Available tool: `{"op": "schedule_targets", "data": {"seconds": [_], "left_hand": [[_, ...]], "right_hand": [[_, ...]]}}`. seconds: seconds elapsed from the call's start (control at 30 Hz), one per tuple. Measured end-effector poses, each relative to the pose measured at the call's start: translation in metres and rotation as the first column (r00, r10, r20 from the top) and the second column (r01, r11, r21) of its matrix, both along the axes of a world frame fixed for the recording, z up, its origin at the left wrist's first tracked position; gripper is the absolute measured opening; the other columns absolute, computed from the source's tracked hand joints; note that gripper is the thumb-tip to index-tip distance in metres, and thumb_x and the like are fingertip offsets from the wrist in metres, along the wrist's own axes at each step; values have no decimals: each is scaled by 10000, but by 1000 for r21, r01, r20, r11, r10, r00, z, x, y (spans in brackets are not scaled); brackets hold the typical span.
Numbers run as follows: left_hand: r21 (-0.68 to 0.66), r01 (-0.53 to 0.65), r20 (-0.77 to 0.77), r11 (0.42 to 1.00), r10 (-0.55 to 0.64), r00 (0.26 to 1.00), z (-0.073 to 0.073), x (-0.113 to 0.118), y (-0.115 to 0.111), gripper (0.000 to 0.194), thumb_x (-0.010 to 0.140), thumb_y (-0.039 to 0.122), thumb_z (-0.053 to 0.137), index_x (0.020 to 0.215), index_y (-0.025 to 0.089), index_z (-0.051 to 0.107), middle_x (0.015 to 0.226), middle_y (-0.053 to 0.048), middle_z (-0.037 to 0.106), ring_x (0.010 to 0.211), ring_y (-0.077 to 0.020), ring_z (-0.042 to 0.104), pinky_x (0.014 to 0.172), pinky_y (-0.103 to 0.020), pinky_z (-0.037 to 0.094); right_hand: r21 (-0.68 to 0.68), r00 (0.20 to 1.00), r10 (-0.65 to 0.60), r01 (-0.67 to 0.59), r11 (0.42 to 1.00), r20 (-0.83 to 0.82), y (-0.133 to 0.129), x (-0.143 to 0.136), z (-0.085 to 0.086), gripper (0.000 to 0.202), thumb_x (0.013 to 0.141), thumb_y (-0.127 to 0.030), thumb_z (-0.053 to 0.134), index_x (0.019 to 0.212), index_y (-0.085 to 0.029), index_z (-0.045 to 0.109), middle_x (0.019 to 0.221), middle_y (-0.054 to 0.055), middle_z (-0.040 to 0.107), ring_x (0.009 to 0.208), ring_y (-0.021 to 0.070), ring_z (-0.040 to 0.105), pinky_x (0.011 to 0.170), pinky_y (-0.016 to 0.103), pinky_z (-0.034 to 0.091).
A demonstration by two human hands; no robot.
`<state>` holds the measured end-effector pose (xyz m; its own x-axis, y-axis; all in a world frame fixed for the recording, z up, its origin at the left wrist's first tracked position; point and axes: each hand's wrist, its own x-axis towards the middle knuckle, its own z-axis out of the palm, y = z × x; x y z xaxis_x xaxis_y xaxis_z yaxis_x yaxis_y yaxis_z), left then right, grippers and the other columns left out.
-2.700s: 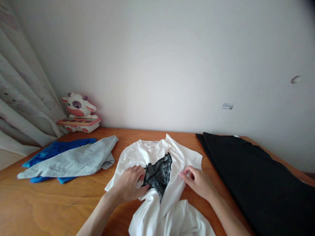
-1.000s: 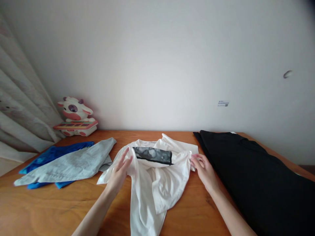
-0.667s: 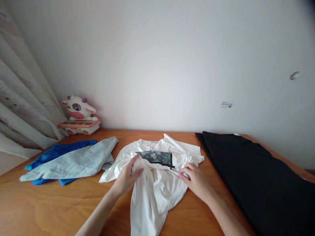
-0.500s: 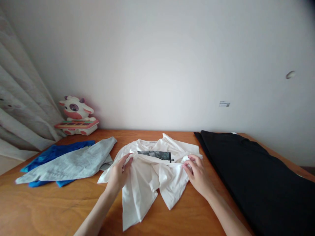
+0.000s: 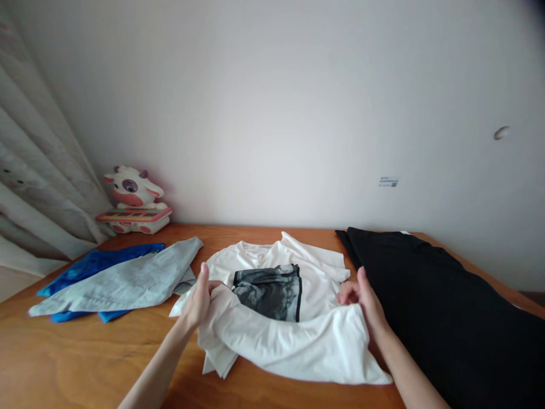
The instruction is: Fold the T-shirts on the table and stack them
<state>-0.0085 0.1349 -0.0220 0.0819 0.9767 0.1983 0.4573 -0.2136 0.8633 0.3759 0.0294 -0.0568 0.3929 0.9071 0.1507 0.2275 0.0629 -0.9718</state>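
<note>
A white T-shirt [image 5: 319, 272] with a dark grey printed picture [image 5: 268, 292] lies spread on the wooden table, its collar toward the wall. Its lower part hangs in a raised, sagging fold nearer to me. My left hand [image 5: 199, 304] grips this fold at its left side, thumb pointing up and the fingers partly behind the cloth. At the right side my right hand [image 5: 368, 307] has its fingers curled at the cloth, thumb also up. Some of the lower fingers of both hands are hidden.
Left of the shirt, a light grey garment [image 5: 128, 284] lies over a blue garment [image 5: 102, 261]. A large black garment [image 5: 434, 295] covers the table's right side. A cow-shaped toy keyboard [image 5: 135, 204] stands at the back left by the curtain [image 5: 38, 187].
My hands have moved apart, and the shirt's lower part has been spread out toward me. More of the printed picture shows. The other garments have stayed in place.
</note>
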Motion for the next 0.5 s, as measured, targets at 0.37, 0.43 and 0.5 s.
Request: {"op": "schedule_targets", "data": {"seconds": [0.37, 0.43, 0.5], "left_hand": [[146, 125, -645, 981, -1, 764, -42, -6, 9, 572, 989, 568, 351, 1267, 171, 655, 1354, -157, 656, 1316, -334, 554, 1140, -528, 372], [148, 173, -657, 974, -34, 753, -45, -8, 12, 577, 974, 557, 392, 1289, 147, 647, 1377, -174, 640, 1334, -343, 538, 1155, -534, 359], [154, 226, -659, 962, -70, 749, -45, -9, 14, 536, 953, 513, 443, 1286, 152, 656, 1386, -167, 636, 1332, -342, 540, 1151, -526, 374]], "right_hand": [[91, 471, -91, 22, 996, 877, 33, 11, -73, 381, 854, -445, 590, 1140, -231, 724, 1114, 127, 721, 997, 303, 696, 832, 416, 547], [57, 391, -85, 81, 995, 917, 35, 14, -71, 356, 837, -434, 623, 1113, -242, 741, 974, 112, 740, 869, 290, 709, 722, 374, 532], [15, 371, -45, 83, 996, 928, 31, 16, -60, 290, 864, -429, 605, 1041, -258, 759, 876, 83, 754, 763, 257, 708, 641, 325, 492]]}}
